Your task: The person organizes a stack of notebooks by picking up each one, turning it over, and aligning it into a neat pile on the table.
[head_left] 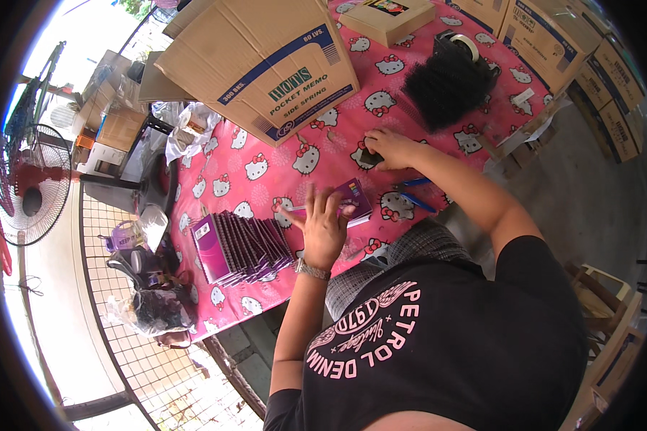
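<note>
My left hand (323,228), with a watch on its wrist, hovers with fingers spread over or beside a purple-covered notebook (355,197). Whether the fingers touch its cover is hard to see. Farther off to the right, my right hand (392,149) curls its fingers round a small dark thing (370,156) at the tabletop, too covered to name. Blue-handled pliers (415,197) lie just below my right forearm. Left of my left hand, a leaning stack of purple spiral notebooks (237,248) fans across the table.
A big open cardboard box (266,72) stands at the back of the pink patterned tablecloth (266,188). A heap of black wire spirals (446,86) lies at the back right, beside a tape roll (466,46). A flat box (388,20) sits behind; a fan (32,187) stands left.
</note>
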Motion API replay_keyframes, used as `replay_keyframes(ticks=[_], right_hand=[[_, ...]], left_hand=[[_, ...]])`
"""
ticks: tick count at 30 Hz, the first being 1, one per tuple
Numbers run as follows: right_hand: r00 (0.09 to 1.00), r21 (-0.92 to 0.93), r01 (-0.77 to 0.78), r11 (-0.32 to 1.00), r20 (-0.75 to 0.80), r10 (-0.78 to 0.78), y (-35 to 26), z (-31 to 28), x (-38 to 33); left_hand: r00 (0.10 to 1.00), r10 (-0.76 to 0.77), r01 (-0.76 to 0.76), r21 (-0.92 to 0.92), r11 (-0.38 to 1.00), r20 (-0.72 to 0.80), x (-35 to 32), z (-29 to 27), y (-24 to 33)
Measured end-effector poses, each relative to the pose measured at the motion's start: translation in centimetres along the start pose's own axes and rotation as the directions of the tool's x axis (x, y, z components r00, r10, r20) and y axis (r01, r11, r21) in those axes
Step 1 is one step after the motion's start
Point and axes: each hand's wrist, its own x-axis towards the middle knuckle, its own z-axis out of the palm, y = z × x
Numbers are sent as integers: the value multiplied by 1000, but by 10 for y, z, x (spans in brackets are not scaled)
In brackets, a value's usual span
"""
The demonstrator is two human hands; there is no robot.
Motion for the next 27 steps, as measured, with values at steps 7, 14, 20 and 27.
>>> replay_keyframes(ticks=[7, 14, 20, 27], right_hand=[[882, 920, -118, 375, 270, -386, -45, -55, 0], [886, 955, -231, 184, 285, -367, -36, -49, -9], [844, 934, -198, 299, 317, -433, -50, -71, -7], [870, 881, -148, 449, 331, -364, -46, -63, 2]], left_hand=[[994, -103, 105, -94, 990, 22, -12, 9, -16], [993, -121, 121, -160, 980, 10, -4, 3, -8], [992, -128, 121, -253, 960, -9, -2, 2, -14], [988, -154, 154, -242, 958, 18, 0, 2, -11]])
